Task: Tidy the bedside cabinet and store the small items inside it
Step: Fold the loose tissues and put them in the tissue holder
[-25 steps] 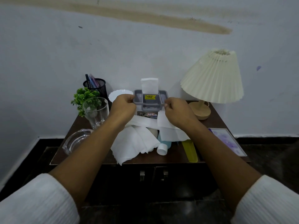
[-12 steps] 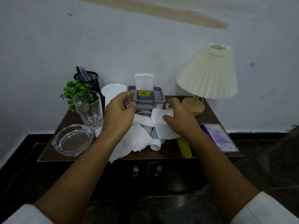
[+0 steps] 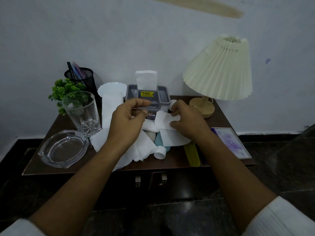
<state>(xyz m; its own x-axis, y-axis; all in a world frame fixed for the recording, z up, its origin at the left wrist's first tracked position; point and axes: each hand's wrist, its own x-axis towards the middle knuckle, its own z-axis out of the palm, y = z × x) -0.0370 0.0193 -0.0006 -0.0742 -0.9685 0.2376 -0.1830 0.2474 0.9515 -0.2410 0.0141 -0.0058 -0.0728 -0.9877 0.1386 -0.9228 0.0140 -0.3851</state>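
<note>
A grey plastic organiser (image 3: pixel 164 97) with a yellow price sticker stands at the back middle of the dark wooden bedside cabinet (image 3: pixel 177 161), with a white tissue (image 3: pixel 146 79) upright in it. My left hand (image 3: pixel 127 123) is just in front of it, forefinger and thumb either side of its front lip; a grip cannot be told. My right hand (image 3: pixel 188 122) pinches a folded white tissue (image 3: pixel 164 120). Crumpled tissues (image 3: pixel 142 149) cover part of a pale blue bottle (image 3: pixel 160 153) with a white cap.
On the left stand a drinking glass (image 3: pixel 81 111), a glass ashtray (image 3: pixel 63 149), a small green plant (image 3: pixel 64 90), a mesh pen holder (image 3: pixel 80 77) and a white plate (image 3: pixel 110 89). On the right are a pleated lamp (image 3: pixel 219 68), a yellow-green flat case (image 3: pixel 191 154) and a picture frame (image 3: pixel 230 142). Two door handles (image 3: pixel 150 180) sit below.
Both hands have come off the sides of the grey organiser and drawn back toward me. My right hand has taken hold of a tissue. The view has tilted down.
</note>
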